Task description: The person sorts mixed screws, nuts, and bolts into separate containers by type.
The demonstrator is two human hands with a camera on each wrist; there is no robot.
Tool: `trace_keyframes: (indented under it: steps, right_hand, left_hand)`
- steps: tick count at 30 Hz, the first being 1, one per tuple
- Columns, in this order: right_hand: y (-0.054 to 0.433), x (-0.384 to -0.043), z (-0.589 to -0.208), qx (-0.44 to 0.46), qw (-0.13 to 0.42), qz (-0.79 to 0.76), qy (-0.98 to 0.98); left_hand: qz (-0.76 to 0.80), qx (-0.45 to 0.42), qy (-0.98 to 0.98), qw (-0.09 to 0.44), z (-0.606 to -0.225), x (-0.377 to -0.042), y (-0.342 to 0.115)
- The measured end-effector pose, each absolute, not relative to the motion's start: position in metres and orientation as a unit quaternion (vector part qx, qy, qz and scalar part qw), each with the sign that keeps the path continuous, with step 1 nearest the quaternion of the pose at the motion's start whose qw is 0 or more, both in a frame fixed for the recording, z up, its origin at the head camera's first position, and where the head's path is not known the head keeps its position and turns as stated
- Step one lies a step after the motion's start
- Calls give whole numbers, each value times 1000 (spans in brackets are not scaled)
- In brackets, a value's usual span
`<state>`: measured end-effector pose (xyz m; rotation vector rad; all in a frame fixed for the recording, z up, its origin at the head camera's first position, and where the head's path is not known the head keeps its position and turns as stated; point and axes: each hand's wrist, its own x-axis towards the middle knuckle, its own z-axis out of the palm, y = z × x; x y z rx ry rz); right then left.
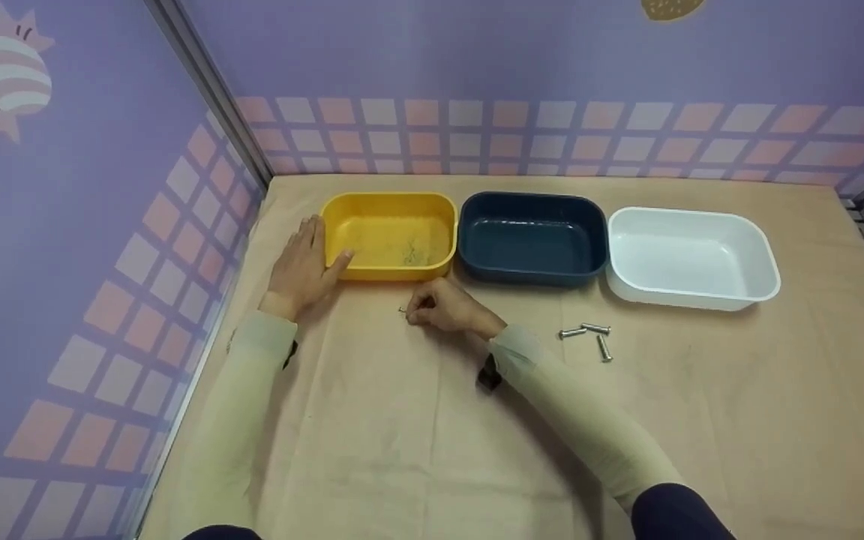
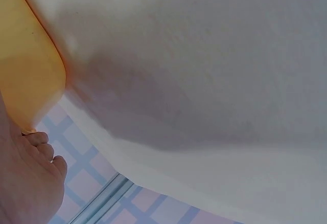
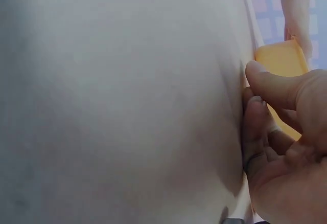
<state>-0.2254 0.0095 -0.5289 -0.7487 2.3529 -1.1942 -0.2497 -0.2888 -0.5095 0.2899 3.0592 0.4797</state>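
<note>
My left hand (image 1: 303,266) rests against the left end of the yellow bin (image 1: 391,274), its fingers straight along the side and its thumb over the front rim. In front of that bin, my right hand (image 1: 443,304) is low over the cloth with thumb and fingertips drawn together. A small screw (image 1: 402,309) pokes out at these fingertips, pinched there; most of it is hidden. Inside the yellow bin, several tiny dark screws (image 1: 413,256) lie toward the right. The right wrist view shows the curled fingers (image 3: 254,121) close to the cloth.
A dark blue bin (image 1: 533,275) stands against the yellow one, with a white bin (image 1: 691,300) at its right. Three larger silver bolts (image 1: 604,348) lie on the beige cloth (image 1: 372,435) before them. Patterned walls (image 1: 477,60) enclose the back and left.
</note>
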Motion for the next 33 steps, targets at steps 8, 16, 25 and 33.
trace_keyframes:
  steps: [8,16,25,33]
  right_hand:
    - [11,-228,-525,-278,192,-434,835]
    - [10,-225,-523,-279,185,-441,833]
    - [8,-224,-506,-296,148,-446,832]
    - [7,-227,-489,-293,130,-445,836]
  left_hand:
    - [159,96,983,16,-507,-250,-286]
    - [157,98,983,5,-507,-249,-288]
    - [155,92,984,12,-508,-246,-289]
    - [157,94,983,14,-506,-248,-287]
